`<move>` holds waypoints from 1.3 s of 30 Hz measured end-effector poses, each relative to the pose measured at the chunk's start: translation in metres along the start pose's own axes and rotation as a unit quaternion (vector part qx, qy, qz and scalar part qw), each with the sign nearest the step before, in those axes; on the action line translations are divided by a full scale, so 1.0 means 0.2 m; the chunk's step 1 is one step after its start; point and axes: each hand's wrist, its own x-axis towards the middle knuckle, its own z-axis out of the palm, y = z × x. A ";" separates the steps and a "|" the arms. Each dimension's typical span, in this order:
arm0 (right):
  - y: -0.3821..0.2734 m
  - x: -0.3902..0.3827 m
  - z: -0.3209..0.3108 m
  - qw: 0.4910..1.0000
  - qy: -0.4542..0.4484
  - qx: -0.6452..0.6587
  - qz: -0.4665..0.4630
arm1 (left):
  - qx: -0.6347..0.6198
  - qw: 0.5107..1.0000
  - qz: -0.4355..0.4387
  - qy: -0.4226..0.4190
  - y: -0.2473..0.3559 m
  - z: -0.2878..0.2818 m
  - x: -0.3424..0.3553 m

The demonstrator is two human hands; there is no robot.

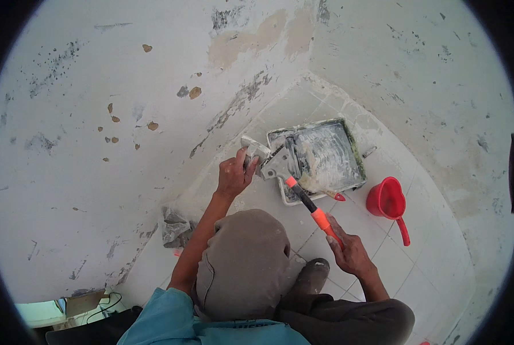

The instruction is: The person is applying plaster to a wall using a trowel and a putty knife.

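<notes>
My right hand (352, 248) is wrapped round the orange and black handle of a scraper (304, 195). Its metal head, pierced with holes, reaches over the left edge of a paint tray (363, 167). My left hand (234, 175) pinches a small grey-white flat piece (256, 148) beside that head; its exact kind is unclear, and whether the two touch cannot be told. The tray is smeared with whitish material. A brush (336, 195) with a red handle tip lies across the tray's near side.
A red dipper (386, 198) with a handle stands on the tiled floor (386, 261) right of the tray. A crumpled grey plastic bag (176, 227) lies by the left wall (96, 190). Patchy, flaking walls meet in a corner behind the tray. A dark boot (313, 275) is nearer me.
</notes>
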 end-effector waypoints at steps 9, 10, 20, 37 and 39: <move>0.05 -0.02 0.11 0.988 -0.052 -0.140 -0.038 | -0.064 0.993 -0.028 0.091 0.08 -0.17 0.23; 0.06 -0.03 0.11 0.968 -0.128 -0.216 -0.014 | -0.095 0.988 -0.056 0.110 0.10 -0.19 0.27; 0.10 -0.03 0.05 0.999 0.051 0.017 -0.007 | -0.156 0.940 -0.275 0.130 0.06 -0.18 0.22; 0.05 -0.01 0.12 0.995 0.032 0.050 -0.076 | -0.160 0.941 -0.277 0.114 0.12 -0.06 0.19; 0.03 -0.01 0.12 0.997 0.022 0.049 -0.054 | -0.155 0.943 -0.274 0.107 0.12 -0.06 0.18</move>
